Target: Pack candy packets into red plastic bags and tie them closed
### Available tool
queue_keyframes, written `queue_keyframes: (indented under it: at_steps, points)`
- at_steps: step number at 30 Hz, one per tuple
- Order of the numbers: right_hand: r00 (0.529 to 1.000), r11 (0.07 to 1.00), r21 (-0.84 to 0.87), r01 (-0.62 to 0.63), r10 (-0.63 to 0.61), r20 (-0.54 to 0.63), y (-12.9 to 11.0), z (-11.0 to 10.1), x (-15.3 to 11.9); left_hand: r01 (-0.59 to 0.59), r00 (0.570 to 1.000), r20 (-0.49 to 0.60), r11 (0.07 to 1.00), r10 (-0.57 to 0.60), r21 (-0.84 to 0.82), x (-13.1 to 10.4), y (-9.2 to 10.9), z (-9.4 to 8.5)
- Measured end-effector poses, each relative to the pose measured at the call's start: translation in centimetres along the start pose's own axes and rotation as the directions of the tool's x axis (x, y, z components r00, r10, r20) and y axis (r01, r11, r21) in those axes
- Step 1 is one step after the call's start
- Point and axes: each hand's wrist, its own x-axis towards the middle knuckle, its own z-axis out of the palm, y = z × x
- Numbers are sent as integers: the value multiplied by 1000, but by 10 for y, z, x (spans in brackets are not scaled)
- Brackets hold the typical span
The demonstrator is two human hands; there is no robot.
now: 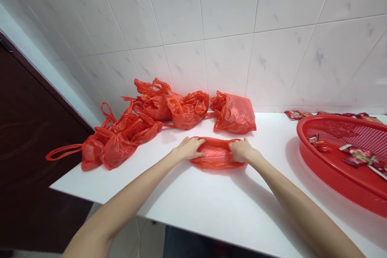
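A red plastic bag [216,163] stands on the white table in front of me, its mouth spread wide. My left hand [190,148] grips the left side of the rim, thumb toward the inside. On the opposite side, my right hand [240,150] holds the rim with its fingers curled over the edge. The inside of the bag shows only red plastic between my hands. Just behind it sits another filled red bag [237,113], bunched at its left end.
Several knotted red bags [119,147] crowd the table's left and back. At the right stands a large red plastic basket [329,173] holding some small packets [359,155]. More packets [294,115] lie along the tiled wall [226,60]. The white table's [196,205] front edge runs close to me.
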Motion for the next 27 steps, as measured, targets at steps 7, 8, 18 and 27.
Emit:
queue_keyframes:
  at_steps: [7,8,18,27]
  points:
    - [992,991,22,-128,128,6,6,-7,-5,-13,993,118,1000,12,15,-16,15,-10]
    - [990,989,18,-144,144,9,7,-9,-7,-5,991,132,1000,2,24,-18,18,-12]
    - [990,995,-6,99,-99,-98,2,-25,-28,-68,982,180,998,66,8,-22,33,-13]
    - [998,998,-11,62,-62,-20,-3,1,3,28,966,257,999,-32,16,-25,34,-20]
